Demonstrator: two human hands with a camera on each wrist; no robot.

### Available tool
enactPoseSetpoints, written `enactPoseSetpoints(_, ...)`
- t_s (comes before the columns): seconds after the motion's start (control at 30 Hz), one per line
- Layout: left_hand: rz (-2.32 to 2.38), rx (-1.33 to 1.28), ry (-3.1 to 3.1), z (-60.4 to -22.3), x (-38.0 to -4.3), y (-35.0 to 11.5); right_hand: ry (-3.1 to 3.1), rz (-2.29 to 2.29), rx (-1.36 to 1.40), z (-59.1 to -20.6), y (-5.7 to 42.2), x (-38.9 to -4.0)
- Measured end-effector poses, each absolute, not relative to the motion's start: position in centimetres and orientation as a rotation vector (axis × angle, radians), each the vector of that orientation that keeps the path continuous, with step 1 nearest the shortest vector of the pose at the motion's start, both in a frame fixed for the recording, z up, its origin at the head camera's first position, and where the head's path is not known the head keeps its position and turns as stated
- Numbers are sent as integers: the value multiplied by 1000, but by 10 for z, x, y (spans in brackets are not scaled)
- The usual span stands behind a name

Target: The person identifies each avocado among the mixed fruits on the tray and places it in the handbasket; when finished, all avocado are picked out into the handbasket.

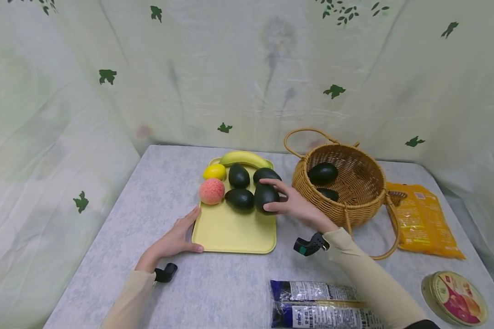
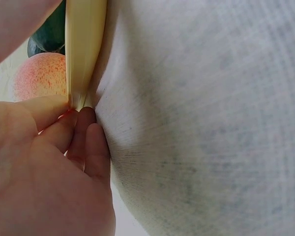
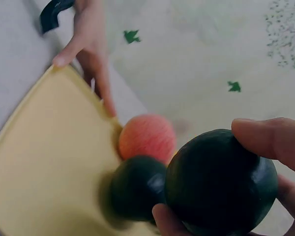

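Observation:
My right hand (image 1: 298, 205) holds a dark avocado (image 1: 266, 197) over the right side of a yellow tray (image 1: 234, 237), thumb and fingers on opposite sides of it. In the right wrist view this avocado (image 3: 221, 182) overlaps another one behind. My left hand (image 1: 174, 240) touches the tray's left edge, its thumb at the near corner and its fingers along the side; the left wrist view shows the fingertips (image 2: 96, 142) right at the rim. On the tray lie a banana (image 1: 244, 158), a lemon (image 1: 215, 172), a peach (image 1: 212, 191) and three other avocados (image 1: 239, 200).
Right of the tray stands a wicker basket (image 1: 378, 183) with two avocados (image 1: 323, 173) inside and its handles folded outward. Beside it lies an orange packet (image 1: 426, 219). Nearer are dark blue plastic-wrapped packs (image 1: 325, 315), partly under the right sleeve, and a round tin (image 1: 457, 297).

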State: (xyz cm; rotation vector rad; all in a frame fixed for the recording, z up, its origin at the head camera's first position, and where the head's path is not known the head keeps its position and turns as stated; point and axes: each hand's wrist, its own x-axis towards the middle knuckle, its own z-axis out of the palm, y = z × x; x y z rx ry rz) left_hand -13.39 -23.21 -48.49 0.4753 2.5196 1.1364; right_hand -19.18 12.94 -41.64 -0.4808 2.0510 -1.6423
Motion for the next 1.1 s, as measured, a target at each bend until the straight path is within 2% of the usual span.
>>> enactPoseSetpoints(0.3, 1165, 481, 2518, -483, -133, -233, 1923, -1838, -524, -373, 148, -183)
enactPoseSetpoints(0.6, 1151, 481, 2527, -484, -133, -232, 2001, -1905, -434, -341, 198, -181)
enactPoseSetpoints(0.9, 1150, 481, 2524, -486, -134, -232, 2145, -1929, -297, -344, 249, -185)
enactPoseSetpoints(1.1, 1148, 478, 2526, -487, -134, -232, 2375, -1751, -226, -354, 273, -187)
